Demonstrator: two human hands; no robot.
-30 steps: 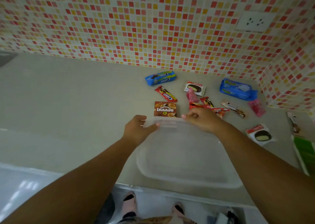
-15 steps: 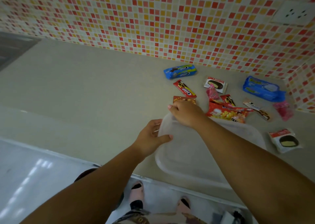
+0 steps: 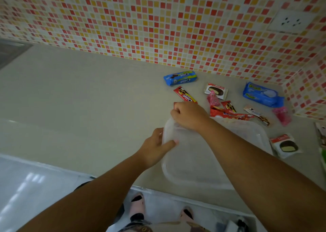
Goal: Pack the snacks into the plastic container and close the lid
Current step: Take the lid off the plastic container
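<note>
I'm looking down at the plastic container, a clear box with its lid on, sitting at the near edge of the desk. The left hand grips the container's left rim: thumb lying on top of the lid, fingers wrapped down the outside wall. The right hand is at the far left corner of the lid, fingers curled tight and pinching the lid's edge there.

Snacks lie scattered on the desk beyond the container. Farthest back, a blue cookie pack. Just in front of it, a red cookie stick pack, tilted, its near end running right up to the right hand's knuckles. To the right, a white wrapper with a chocolate pie picture, and a pink candy packet just beside it. A red snack bag lies against the container's far rim. Over by the corner of the tiled wall, a big blue wafer pack and another pink packet. A second pie wrapper sits just right of the container.

Wall socket up top right. Pink slippers on the floor below.
</note>
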